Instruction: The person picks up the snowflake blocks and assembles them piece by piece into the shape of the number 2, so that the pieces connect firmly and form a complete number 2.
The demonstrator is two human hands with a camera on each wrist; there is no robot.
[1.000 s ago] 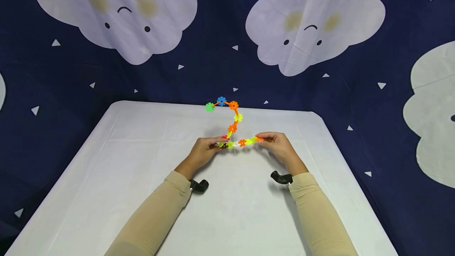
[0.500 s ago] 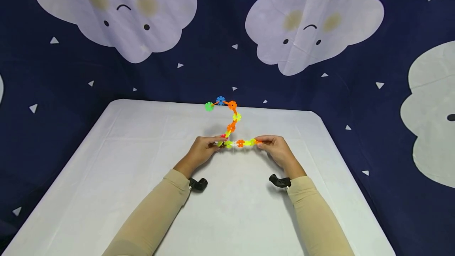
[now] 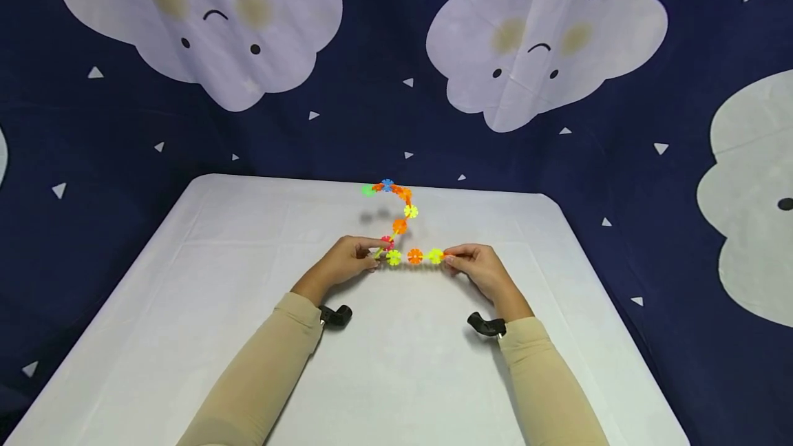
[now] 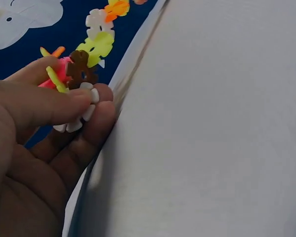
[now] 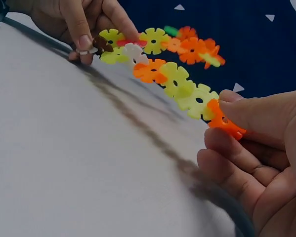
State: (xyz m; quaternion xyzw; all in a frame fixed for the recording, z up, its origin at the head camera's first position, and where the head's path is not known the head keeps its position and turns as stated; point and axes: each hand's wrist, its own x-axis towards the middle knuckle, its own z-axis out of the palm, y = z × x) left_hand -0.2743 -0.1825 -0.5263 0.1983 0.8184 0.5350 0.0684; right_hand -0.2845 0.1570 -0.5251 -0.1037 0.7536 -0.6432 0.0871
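Observation:
A chain of flower-shaped interlocking plastic discs (image 3: 415, 256) stretches between the two hands over the table. My left hand (image 3: 341, 261) pinches a white disc (image 4: 87, 112) between thumb and fingers, beside a brown disc (image 4: 79, 69) and a pink one. At the other end, my right hand (image 3: 482, 267) grips an orange disc (image 5: 226, 124) with thumb and fingertips. Yellow, orange and white discs link the two ends. From near the left hand, another stretch curves away towards the back, through a yellow disc (image 3: 411, 211) and a blue disc (image 3: 387, 185) to a green disc (image 3: 368, 190).
A white-covered table (image 3: 396, 363) lies beneath, and the chain casts shadows on it. Behind its far edge hangs a dark blue cloth (image 3: 372, 136) printed with clouds and small triangles. Each wrist carries a black camera mount (image 3: 486, 324).
Both hands have shifted slightly left, the right one also a little lower. The chain's far curved part has dropped lower in the head view. The grips on the discs stay the same.

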